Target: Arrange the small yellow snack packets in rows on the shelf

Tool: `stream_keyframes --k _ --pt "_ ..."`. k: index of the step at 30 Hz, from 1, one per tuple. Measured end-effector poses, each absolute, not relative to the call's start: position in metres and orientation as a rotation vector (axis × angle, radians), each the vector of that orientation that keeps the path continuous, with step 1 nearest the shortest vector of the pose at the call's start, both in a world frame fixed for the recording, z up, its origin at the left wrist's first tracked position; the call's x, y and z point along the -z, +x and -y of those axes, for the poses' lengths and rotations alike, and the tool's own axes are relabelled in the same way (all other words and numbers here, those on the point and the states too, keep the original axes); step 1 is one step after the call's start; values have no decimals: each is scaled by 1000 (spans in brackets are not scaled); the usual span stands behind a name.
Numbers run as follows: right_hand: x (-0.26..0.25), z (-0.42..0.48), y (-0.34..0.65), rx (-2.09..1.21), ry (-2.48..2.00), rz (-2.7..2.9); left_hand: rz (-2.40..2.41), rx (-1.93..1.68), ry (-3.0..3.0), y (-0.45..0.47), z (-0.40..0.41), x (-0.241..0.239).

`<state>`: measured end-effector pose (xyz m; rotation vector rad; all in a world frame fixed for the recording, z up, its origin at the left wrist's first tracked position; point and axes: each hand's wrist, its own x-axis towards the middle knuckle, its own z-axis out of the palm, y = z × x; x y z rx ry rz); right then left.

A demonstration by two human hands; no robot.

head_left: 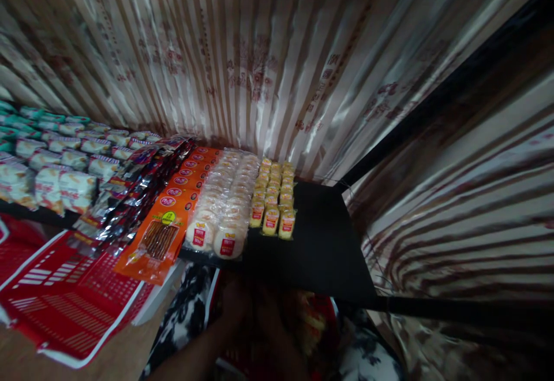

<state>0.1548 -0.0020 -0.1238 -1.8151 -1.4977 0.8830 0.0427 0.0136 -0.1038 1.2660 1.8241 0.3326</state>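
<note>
My left hand and my right hand reach down side by side into a red basket between my knees, under the front edge of a black shelf. Deep shadow hides the fingers of both hands, so what they touch is unclear. Yellowish packages lie in the basket to the right of my hands. Above on the shelf stand rows of small yellow wrapped cakes. Left of them are rows of round white wrapped crackers, then overlapping orange snack packets.
Farther left lie dark shiny packets and rows of white wrapped snacks. A red basket with a white rim sits on the floor at the left. Striped sheeting hangs behind; a black post slants up at the right.
</note>
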Motion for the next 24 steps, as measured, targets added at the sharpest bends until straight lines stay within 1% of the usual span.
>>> stream_keyframes --k 4,6,8,15,18,21,24 --pt "113 11 152 -1002 -1808 1479 -1749 -566 1181 28 -4 81" --pt "101 16 150 -996 -1752 1500 -1654 -720 1132 21 2 70" --pt "89 22 148 -975 -1732 1525 -1592 -797 1107 14 8 61" --pt "50 38 149 -940 -1752 1642 -1604 -841 1006 -10 14 51" --pt "33 42 150 -839 -1757 1691 -1562 -835 1002 -18 16 40" --pt "18 45 150 -739 -1714 1789 -1517 -806 1163 -24 16 21" --pt "3 46 150 -741 -1667 1882 -1463 -790 1415 -28 10 1"
